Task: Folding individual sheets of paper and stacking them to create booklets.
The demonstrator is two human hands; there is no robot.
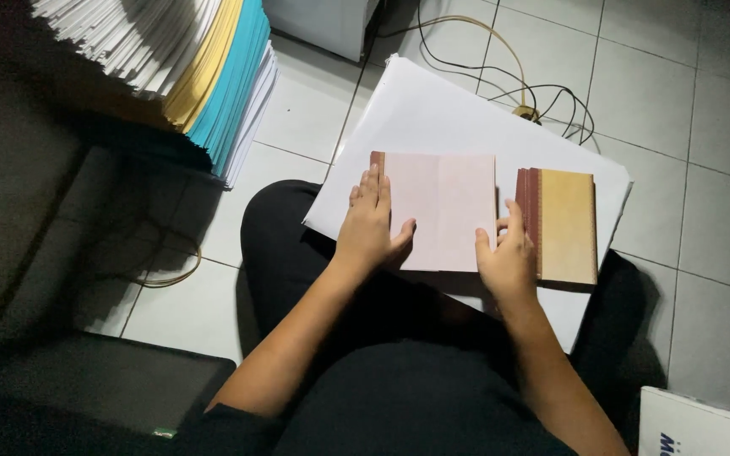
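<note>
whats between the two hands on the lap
In the head view, the pale pink pad lies between them: the left hand rests flat on its left edge, the right hand at its right edge, beside the yellow pad.

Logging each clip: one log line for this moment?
left hand: flat on pale pink paper booklet | right hand: at its right edge | yellow booklet: beside

L hand & R hand flat on pink booklet; yellow booklet just beside.
</note>
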